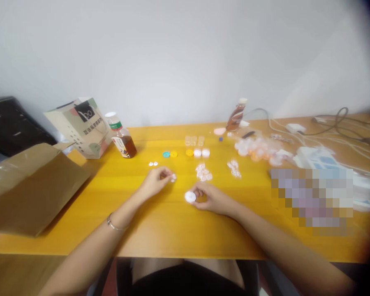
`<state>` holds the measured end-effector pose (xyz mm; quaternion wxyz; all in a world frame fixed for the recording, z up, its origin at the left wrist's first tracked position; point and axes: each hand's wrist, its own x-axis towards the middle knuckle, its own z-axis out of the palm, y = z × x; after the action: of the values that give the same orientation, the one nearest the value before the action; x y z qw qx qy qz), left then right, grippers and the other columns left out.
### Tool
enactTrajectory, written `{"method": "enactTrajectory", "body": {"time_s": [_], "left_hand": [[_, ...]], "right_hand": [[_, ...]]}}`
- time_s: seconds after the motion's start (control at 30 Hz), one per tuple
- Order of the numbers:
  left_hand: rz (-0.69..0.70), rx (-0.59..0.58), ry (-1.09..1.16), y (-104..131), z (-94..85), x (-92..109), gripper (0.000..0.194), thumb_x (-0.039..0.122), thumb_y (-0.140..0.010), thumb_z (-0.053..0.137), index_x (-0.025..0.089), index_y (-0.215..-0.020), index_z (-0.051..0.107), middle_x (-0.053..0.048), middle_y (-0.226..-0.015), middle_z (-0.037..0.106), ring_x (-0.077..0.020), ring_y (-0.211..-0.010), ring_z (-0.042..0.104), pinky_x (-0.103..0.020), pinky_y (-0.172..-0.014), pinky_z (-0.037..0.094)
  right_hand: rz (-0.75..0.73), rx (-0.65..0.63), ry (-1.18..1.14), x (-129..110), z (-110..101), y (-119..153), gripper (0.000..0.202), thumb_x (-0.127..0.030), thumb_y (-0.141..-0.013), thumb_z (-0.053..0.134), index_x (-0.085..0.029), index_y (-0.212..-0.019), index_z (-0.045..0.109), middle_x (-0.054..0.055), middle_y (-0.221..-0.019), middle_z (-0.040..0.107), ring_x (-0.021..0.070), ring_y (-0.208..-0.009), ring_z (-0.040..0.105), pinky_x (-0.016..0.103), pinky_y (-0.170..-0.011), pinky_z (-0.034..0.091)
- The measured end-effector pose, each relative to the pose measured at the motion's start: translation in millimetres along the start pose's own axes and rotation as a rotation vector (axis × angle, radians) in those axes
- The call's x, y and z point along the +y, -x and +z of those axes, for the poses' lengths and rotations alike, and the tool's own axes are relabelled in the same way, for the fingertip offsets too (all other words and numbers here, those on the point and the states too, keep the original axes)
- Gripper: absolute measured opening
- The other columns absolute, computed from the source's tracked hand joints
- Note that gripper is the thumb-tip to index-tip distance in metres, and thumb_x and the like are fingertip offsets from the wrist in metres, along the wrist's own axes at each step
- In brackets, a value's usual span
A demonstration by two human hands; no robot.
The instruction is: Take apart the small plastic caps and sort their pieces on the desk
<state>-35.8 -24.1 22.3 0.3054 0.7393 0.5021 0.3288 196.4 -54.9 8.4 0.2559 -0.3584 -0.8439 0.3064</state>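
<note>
My left hand (156, 180) pinches a small white piece (173, 178) just above the table. My right hand (210, 198) holds a round white disc (190, 197) between thumb and fingers. Two small white pieces (153, 163) lie beyond my left hand. Farther back is a row of round caps: a teal cap (166, 154), yellow ones (189, 153) and pale pinkish-white ones (205, 153). Clear squarish pieces (194, 141) stand behind the row. Small white and pink pieces (204, 172) lie in a loose pile beyond my right hand, with another small group (234, 168) to its right.
At left are an open brown paper bag (33, 185), a printed bag (83, 127) and a bottle of brown drink (123, 142). A second bottle (237, 115) stands at the back. To the right lie clear and orange items (262, 150), cables (342, 127) and white packages (317, 158).
</note>
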Motion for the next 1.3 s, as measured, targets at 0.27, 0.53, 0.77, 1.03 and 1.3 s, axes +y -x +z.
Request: {"method": "enactTrajectory", "body": {"time_s": [0.27, 0.53, 0.77, 1.03, 1.3], "left_hand": [[-0.162, 0.025, -0.148, -9, -10.7, -19, 0.016, 0.029, -0.069, 0.057, 0.014, -0.072, 0.064, -0.002, -0.069, 0.067, -0.0158, -0.065, 0.061, -0.025, -0.065, 0.046], [-0.126, 0.011, -0.203, -9, -6.6, -18, 0.016, 0.026, -0.073, 0.055, 0.017, -0.076, 0.068, -0.002, -0.077, 0.070, -0.0167, -0.071, 0.063, -0.025, -0.070, 0.047], [0.027, 0.070, -0.301, -6, -5.2, -14, 0.015, 0.025, -0.079, 0.055, 0.017, -0.079, 0.067, -0.003, -0.078, 0.068, -0.0154, -0.071, 0.061, -0.025, -0.067, 0.046], [0.655, -0.230, -0.434, 15, 22.5, 17, 0.018, 0.027, -0.089, 0.046, 0.017, -0.092, 0.060, -0.003, -0.084, 0.061, -0.0125, -0.078, 0.056, -0.024, -0.071, 0.041], [0.950, -0.097, -0.830, 14, 26.7, 14, 0.018, 0.019, -0.092, 0.039, 0.015, -0.085, 0.056, -0.002, -0.073, 0.058, -0.0122, -0.067, 0.050, -0.029, -0.064, 0.032]], "right_hand": [[-0.004, 0.003, -0.007, 1, 1, 0, 0.012, -0.022, -0.070, 0.061, -0.017, -0.079, 0.054, 0.000, -0.073, 0.053, 0.0118, -0.065, 0.050, 0.024, -0.061, 0.040], [0.007, 0.002, 0.005, -3, -1, 0, 0.012, -0.021, -0.070, 0.061, -0.018, -0.080, 0.055, 0.000, -0.073, 0.053, 0.0120, -0.066, 0.049, 0.024, -0.062, 0.040], [0.011, 0.006, 0.000, -4, -1, 0, 0.012, -0.020, -0.070, 0.062, -0.017, -0.080, 0.056, -0.001, -0.073, 0.053, 0.0117, -0.066, 0.049, 0.024, -0.062, 0.040], [-0.041, 0.017, -0.011, 0, 1, 0, 0.011, -0.018, -0.070, 0.060, -0.017, -0.079, 0.054, -0.002, -0.069, 0.050, 0.0106, -0.063, 0.047, 0.023, -0.060, 0.039], [-0.055, 0.031, 0.004, 1, 2, -1, 0.010, -0.018, -0.070, 0.060, -0.018, -0.076, 0.051, -0.003, -0.068, 0.049, 0.0103, -0.062, 0.046, 0.023, -0.059, 0.038]]}}
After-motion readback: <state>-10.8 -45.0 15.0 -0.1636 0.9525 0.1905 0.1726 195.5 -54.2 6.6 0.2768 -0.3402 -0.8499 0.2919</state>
